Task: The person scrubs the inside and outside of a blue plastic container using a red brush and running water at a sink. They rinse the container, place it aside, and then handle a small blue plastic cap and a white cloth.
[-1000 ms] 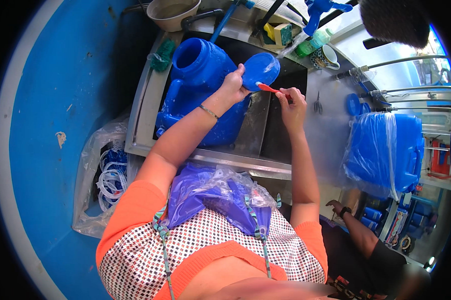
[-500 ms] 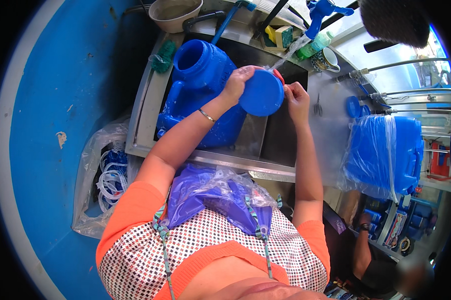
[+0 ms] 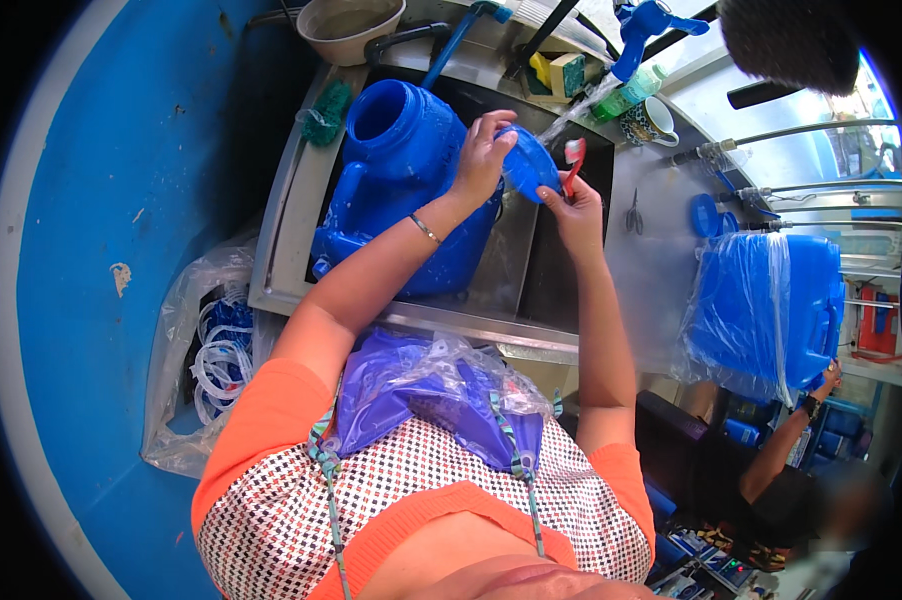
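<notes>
Grips lid by rim with left hand and right hand, also pinching brush in right. Holds it over sink, toward right edge. Should feel light, stiff, slick if wet; best taken at opposite rims.

The lid was blue. The brush combined a red handle with white bristles. The container and the tap were likewise blue. The scrubber was green, as was the bottle. The mug was white with a dark pattern. The bowl was beige; the worktop was silver-grey. The sleeves were orange, the shirt white with a small red-and-black check, the apron purple. The wall was blue with pale patches.
</notes>
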